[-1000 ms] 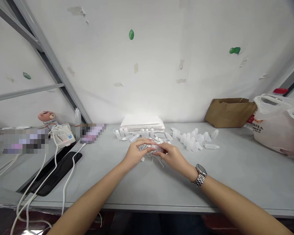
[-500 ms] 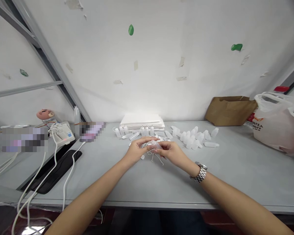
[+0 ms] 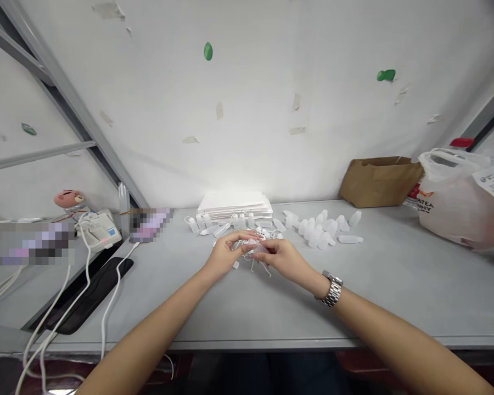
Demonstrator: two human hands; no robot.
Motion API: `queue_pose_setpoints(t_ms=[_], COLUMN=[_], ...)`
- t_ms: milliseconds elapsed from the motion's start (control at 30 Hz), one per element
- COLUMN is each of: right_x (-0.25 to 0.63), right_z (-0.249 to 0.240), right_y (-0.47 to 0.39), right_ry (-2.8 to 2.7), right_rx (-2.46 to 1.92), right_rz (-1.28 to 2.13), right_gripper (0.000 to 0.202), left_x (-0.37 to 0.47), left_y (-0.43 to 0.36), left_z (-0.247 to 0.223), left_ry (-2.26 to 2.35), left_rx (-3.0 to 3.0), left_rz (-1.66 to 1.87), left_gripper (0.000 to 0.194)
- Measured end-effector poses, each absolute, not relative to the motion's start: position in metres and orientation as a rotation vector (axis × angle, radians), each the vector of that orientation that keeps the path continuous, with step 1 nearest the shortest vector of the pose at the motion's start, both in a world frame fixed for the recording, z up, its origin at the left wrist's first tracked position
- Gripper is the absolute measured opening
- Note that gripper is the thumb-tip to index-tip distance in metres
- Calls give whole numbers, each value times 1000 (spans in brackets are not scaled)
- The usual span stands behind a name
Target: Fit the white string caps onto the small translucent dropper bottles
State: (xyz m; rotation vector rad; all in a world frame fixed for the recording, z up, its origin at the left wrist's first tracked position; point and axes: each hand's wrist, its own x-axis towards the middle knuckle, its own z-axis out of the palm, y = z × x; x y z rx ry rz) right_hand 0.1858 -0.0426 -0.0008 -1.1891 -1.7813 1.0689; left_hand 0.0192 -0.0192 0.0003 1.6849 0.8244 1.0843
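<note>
A small translucent plastic squeeze bottle (image 3: 256, 248) is held between my two hands above the table. My right hand (image 3: 283, 257), with a metal watch at the wrist, pinches its body between thumb and fingers. The thumb and fingers of my left hand (image 3: 227, 253) close around its neck end, hiding most of that end. Thin white caps with loops (image 3: 267, 270) lie under and behind my hands, partly covered. One loose white cap (image 3: 236, 265) rests beside my left hand. Capped bottles (image 3: 242, 220) stand and lie just beyond.
Several uncapped bottles (image 3: 315, 230) are heaped to the right. Behind stands a white stack of sheets (image 3: 234, 204). A brown paper box (image 3: 379, 184) and a plastic bag (image 3: 456, 203) occupy the right; cables (image 3: 117, 296), a black phone (image 3: 90, 296) and a power strip (image 3: 101, 230) the left.
The view has shifted slightly, so the scene sits further left. My left fingers have closed over the bottle's neck, which showed before; both hands stay together.
</note>
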Motion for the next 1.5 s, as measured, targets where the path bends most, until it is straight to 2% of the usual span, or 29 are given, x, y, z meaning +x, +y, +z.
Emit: queue_pose_setpoints(t_ms=[100,233,333,400,500,567,700,1067,1167,1267,1400,1500], right_x=[187,191,194,196,198,198,197,195,195,195,193,190], right_z=[2,9,14,17,21,22,21,17,15,14,12,10], right_y=[-42,-41,-39,-38,-37,-37,-38,-40,-40,-40,-41,-42], right_ry=[-1803,-1765,-1652,-1572,-1495,-1484,-1527,-1556,-1575,-1610,-1706,-1803], right_rx=[-1172,-1088,-1040,-1045,-1068,-1084,-1084,-1087,-1096,-1136,-1239,-1280], right_rz=[1158,1273,1266,1236,1174,1145,1117,1124,1109,1059,903,805], right_gripper=[31,25,24,24,25,26,25,22,26,28,29,30], left_x=[18,14,7,3,5,11,22,15,13,8,1,1], left_y=[-19,-15,-5,2,6,4,-3,-4,-4,-3,0,-2], left_z=[2,7,6,0,-14,-22,-32,-28,-24,-16,-1,5], left_ry=[786,745,860,1071,1310,1329,1376,1439,1462,1452,1321,1093], left_rx=[1739,1754,1563,1418,1604,1911,2254,2396,2295,2143,1834,1487], left_rz=[1029,955,1195,1332,1164,999,887,695,759,1012,1445,1431], left_gripper=[16,29,35,35,31,27,22,13,21,35,28,25])
